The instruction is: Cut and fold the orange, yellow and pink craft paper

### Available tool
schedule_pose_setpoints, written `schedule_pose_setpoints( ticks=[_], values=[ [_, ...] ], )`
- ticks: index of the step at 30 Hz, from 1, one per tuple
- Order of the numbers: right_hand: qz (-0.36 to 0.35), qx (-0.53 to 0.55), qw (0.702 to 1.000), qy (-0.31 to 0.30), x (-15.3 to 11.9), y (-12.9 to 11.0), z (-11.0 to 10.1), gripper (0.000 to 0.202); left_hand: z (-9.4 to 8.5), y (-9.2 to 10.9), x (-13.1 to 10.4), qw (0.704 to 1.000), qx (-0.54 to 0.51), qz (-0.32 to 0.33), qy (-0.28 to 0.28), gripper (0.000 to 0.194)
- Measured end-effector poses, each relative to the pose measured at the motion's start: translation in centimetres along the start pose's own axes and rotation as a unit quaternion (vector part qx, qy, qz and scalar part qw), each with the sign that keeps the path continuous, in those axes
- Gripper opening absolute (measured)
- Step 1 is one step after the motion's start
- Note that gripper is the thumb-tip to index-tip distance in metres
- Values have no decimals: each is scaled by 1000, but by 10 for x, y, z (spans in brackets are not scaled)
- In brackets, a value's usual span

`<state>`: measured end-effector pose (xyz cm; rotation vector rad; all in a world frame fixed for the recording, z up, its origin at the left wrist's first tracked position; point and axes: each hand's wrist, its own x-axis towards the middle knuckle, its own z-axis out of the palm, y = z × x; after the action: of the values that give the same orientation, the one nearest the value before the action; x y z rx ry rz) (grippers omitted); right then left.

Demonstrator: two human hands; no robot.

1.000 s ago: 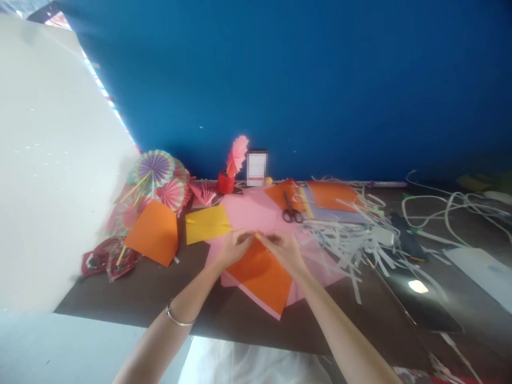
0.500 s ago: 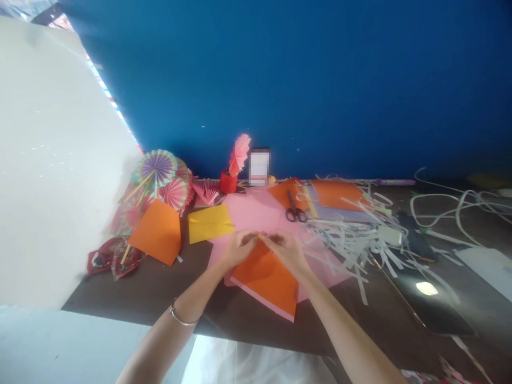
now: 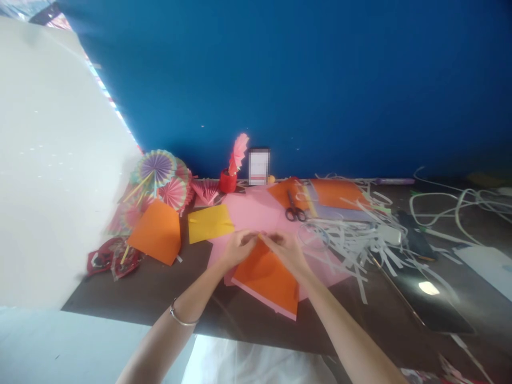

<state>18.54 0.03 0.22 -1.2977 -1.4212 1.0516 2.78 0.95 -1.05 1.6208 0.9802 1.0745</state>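
Observation:
An orange sheet of paper (image 3: 266, 277) with a pink edge lies before me on larger pink paper (image 3: 256, 210). My left hand (image 3: 241, 246) pinches its far edge, where a small orange tip shows between the hands. Close beside it, my right hand (image 3: 285, 249) grips the same edge, fingers bent over the paper. Parts of the fingertips are hidden. Left of my hands rests a yellow paper piece (image 3: 210, 223). Dark-handled scissors (image 3: 295, 210) lie beyond my right hand on orange paper.
Folded paper fans (image 3: 156, 168) and an orange paper piece (image 3: 158, 234) are at the left. A red cup (image 3: 228, 182) holds a pink fan by the wall. White paper strips (image 3: 352, 242), a dark tablet (image 3: 424, 298) and white cables (image 3: 460, 202) cover the right side.
The near corner of the orange paper has shifted very slightly right and up. Both hands keep their place and hold.

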Motion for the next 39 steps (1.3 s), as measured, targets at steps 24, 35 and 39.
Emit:
schedule_pose_setpoints(
  ticks=[24,35,39],
  values=[
    [-20,-2,1000,9,0,2,2,33,5,7,-2,999,-17,-17,27,18],
    [11,32,999,-17,0,-2,-1,24,5,5,-2,994,47,-34,90,26],
    [12,25,1000,-5,-1,-3,-2,24,4,6,-2,992,67,-44,95,24]
  ],
)
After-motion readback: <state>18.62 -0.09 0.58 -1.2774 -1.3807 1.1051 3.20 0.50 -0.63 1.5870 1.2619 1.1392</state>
